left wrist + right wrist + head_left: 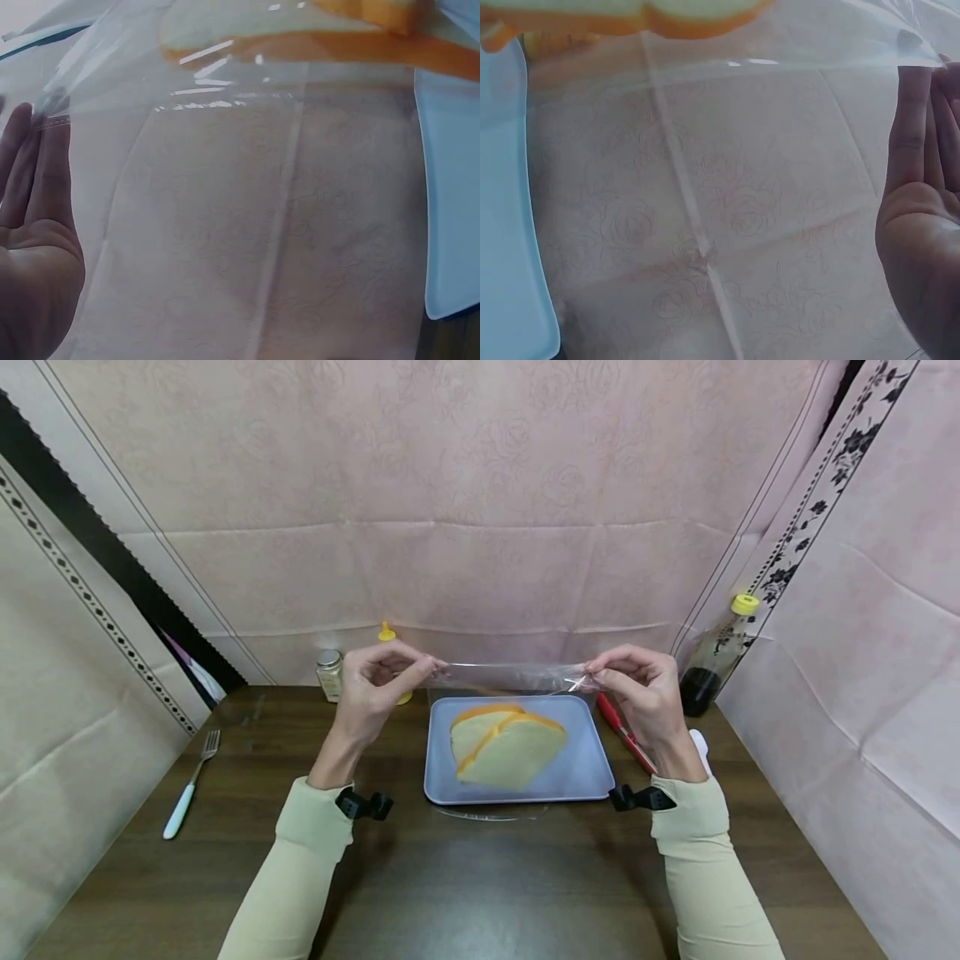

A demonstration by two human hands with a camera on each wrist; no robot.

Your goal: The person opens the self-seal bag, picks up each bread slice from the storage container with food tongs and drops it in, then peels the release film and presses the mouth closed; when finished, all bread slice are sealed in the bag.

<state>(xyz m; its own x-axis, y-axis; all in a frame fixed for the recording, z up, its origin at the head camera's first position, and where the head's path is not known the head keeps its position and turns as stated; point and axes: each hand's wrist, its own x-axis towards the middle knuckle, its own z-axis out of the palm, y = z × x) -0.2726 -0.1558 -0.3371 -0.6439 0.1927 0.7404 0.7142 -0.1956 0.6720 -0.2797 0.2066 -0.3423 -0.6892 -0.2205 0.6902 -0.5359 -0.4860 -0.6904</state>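
Note:
In the head view, my left hand [369, 687] and right hand [647, 697] each pinch one end of a sheet of clear plastic film [517, 678]. The film is stretched between them over the far edge of a light blue tray [588, 764]. On this tray lie two pale bread slices [521, 752] with orange crusts, one overlapping the other. A clear curved edge shows on the table just in front of the tray. Both wrist views show the film, with the left hand [41, 255] and right hand [922, 217] at its ends; their fingertips are partly hidden or cropped.
A fork [187, 785] lies at the left. A small jar [329, 675] and a yellow-tipped bottle [386, 633] stand behind my left hand. Beside the right hand are a red-handled utensil [622, 731], a white object [699, 747] and a yellow-capped bottle of dark liquid [703, 681].

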